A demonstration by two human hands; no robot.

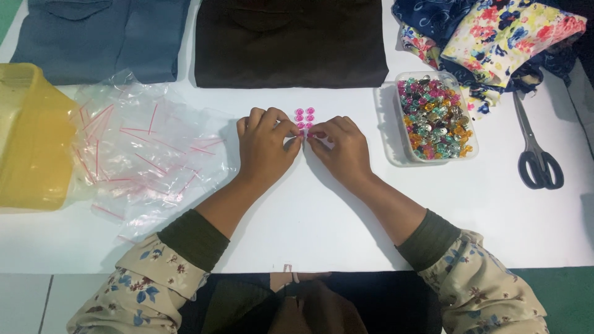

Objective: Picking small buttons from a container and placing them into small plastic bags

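Fingers of left hand (267,146) and right hand (342,147) pinched at small pink round gems (304,117), several rowed on white table (322,216); clear plastic tub of mixed gems (435,117) remains full.

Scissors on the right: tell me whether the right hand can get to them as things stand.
Probably yes. The scissors lie uncovered on the white table. The clear tub of beads sits between them and the right hand, but bare table below it leaves a way.
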